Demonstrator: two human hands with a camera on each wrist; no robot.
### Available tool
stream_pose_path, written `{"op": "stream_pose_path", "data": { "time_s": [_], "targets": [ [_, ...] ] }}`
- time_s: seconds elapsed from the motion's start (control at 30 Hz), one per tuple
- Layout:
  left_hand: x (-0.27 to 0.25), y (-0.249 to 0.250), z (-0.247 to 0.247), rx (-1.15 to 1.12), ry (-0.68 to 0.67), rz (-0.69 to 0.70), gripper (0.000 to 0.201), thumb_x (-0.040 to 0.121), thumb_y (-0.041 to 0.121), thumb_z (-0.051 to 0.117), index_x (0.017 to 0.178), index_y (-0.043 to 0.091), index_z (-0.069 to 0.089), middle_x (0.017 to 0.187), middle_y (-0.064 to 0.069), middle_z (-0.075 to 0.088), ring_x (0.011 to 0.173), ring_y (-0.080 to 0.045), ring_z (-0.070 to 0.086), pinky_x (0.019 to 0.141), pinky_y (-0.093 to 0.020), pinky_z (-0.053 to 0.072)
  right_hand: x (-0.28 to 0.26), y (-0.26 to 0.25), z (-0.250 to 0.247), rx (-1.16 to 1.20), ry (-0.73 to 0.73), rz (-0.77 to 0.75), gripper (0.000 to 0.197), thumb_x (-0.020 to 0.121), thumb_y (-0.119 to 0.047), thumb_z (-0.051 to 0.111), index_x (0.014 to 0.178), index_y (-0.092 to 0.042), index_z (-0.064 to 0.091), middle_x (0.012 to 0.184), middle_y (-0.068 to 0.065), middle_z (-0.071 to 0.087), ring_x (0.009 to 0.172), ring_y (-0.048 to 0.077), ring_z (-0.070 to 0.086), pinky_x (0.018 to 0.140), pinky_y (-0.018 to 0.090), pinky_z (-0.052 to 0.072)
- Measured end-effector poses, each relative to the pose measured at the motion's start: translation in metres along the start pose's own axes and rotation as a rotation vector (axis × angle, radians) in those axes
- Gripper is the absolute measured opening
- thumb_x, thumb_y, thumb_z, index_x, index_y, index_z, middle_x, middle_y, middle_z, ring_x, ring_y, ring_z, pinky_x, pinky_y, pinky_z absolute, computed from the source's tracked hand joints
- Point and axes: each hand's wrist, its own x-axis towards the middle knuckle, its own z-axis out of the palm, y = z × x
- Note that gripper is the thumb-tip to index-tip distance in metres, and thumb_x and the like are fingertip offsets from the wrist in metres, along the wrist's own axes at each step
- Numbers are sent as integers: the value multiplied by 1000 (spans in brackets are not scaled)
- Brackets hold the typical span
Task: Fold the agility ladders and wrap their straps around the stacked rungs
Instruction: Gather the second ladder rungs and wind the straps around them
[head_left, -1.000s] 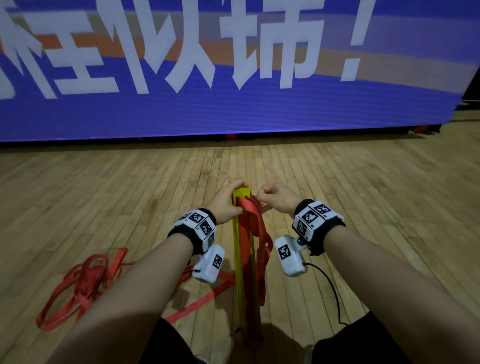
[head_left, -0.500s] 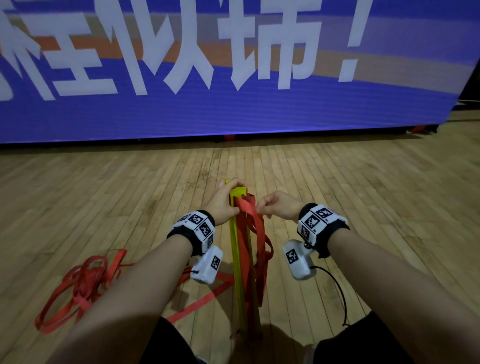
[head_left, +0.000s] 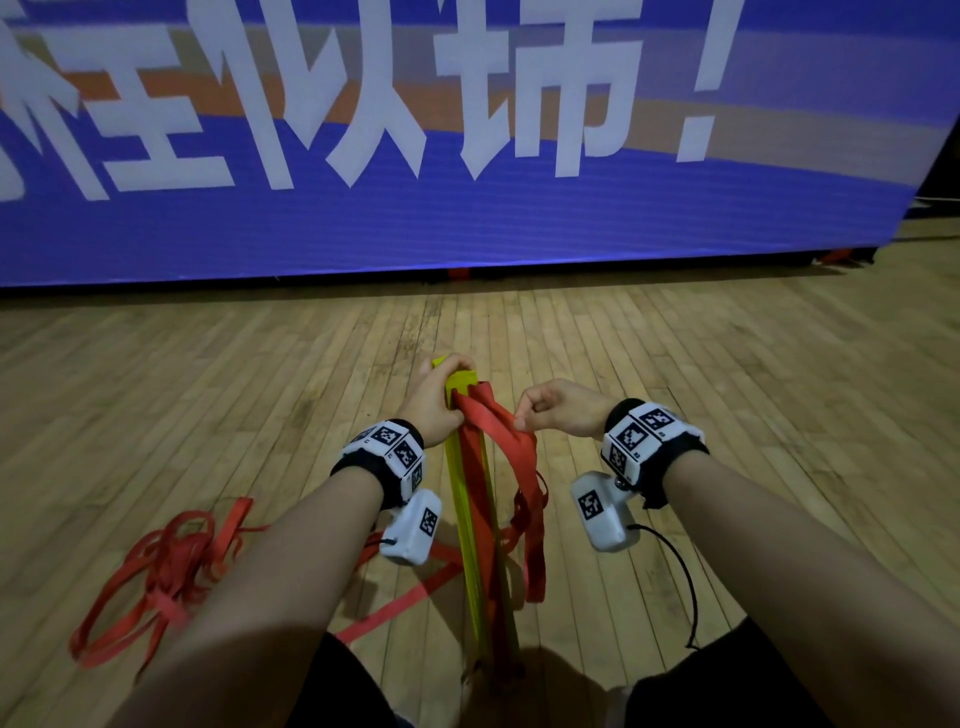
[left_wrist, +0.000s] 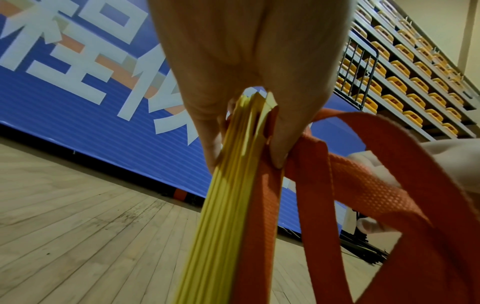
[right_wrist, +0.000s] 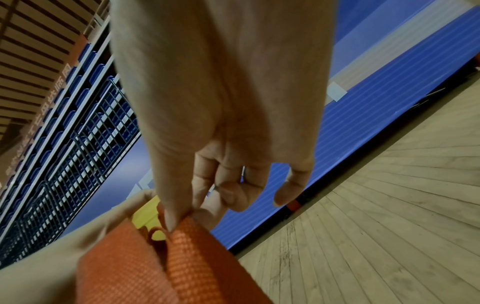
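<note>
While her left hand grips the upright stacked rungs at twelve o'clock, her right hand pinches the strap at three o'clock beside them.

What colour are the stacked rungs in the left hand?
Yellow plastic stacked rungs, clearest in the left wrist view.

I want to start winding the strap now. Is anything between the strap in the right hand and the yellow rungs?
Nothing visible. The right hand pinches the orange strap right beside the stacked yellow rungs, which the left hand grips at the top. Only loose strap loops hang there.
</note>
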Motion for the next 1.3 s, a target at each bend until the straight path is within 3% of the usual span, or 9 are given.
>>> {"op": "stream_pose_path", "data": {
  "time_s": [0.1, 0.33, 0.57, 0.67, 0.77, 0.87, 1.1, 1.2, 1.3],
  "targets": [
    [0, 1, -1, -9, -3, -12, 50, 77, -11, 56, 106, 29, 46, 124, -9, 36, 109, -23, 41, 77, -28, 44, -2, 1, -2, -8, -17, 11, 15, 89, -7, 63, 77, -16, 63, 78, -5, 65, 79, 4, 61, 96, 27, 44],
    [-2, 4, -5, -4, 19, -57, 46, 81, -9, 55, 118, 18, 50, 124, -10, 36, 102, -19, 39, 81, -26, 40, -9, 1, -6, -58, -73, 61, 15, 88, -5, 62, 77, -15, 63, 80, -2, 65, 79, 4, 61, 92, 21, 45],
    [-2, 5, -5, 33, 23, -30, 46, 82, -9, 58, 122, 12, 50, 119, -9, 36, 102, -17, 37, 69, -7, 31, -9, 9, -6, -191, 34, 145, 13, 91, -14, 61, 78, -17, 60, 93, 1, 66, 100, 15, 59, 99, 30, 42],
    [-1, 3, -4, 55, 23, -33, 46, 81, -7, 60, 121, 13, 50, 125, -13, 37, 105, -21, 41, 69, -9, 31, -9, 7, -2, -3, 128, 108, 18, 93, -13, 52, 75, -15, 53, 95, 11, 69, 101, 21, 62, 98, 31, 41],
    [-2, 0, -5, 48, 20, -54, 48, 81, -7, 60, 122, 15, 49, 130, -15, 36, 114, -28, 44, 79, -18, 36, -11, 3, 2, 241, 151, 69, 15, 96, -7, 45, 81, -9, 49, 74, 13, 63, 70, 22, 62, 80, 35, 49],
    [-3, -2, -6, 42, 23, -61, 49, 81, -7, 60, 124, 15, 49, 128, -14, 36, 109, -26, 46, 81, -20, 37, -12, 5, 0, 42, 150, 125, 11, 94, -16, 56, 85, -14, 49, 67, 3, 54, 59, 13, 49, 60, 23, 42],
    [-1, -3, -4, 59, 13, -17, 49, 80, -6, 62, 124, 14, 49, 127, -14, 37, 104, -16, 38, 71, -7, 31, -3, 9, 9, -113, 395, 42, 14, 92, -10, 57, 105, -14, 60, 96, -2, 59, 87, 10, 55, 67, 14, 42],
    [0, -3, -1, 35, 12, -18, 51, 77, -4, 65, 121, 17, 50, 126, -13, 38, 116, -27, 42, 86, -23, 39, 2, 5, 12, -75, 376, -53, 12, 91, -9, 58, 94, -17, 67, 89, -2, 64, 88, 13, 60, 81, 27, 52],
    [1, -3, 3, 33, 19, -2, 52, 74, 0, 68, 119, 20, 51, 122, -12, 40, 118, -31, 42, 99, -42, 40, 7, 1, 20, -65, 256, -85, 22, 93, -10, 56, 113, -13, 66, 103, 0, 67, 100, 14, 62, 93, 28, 48]
  ]
}}
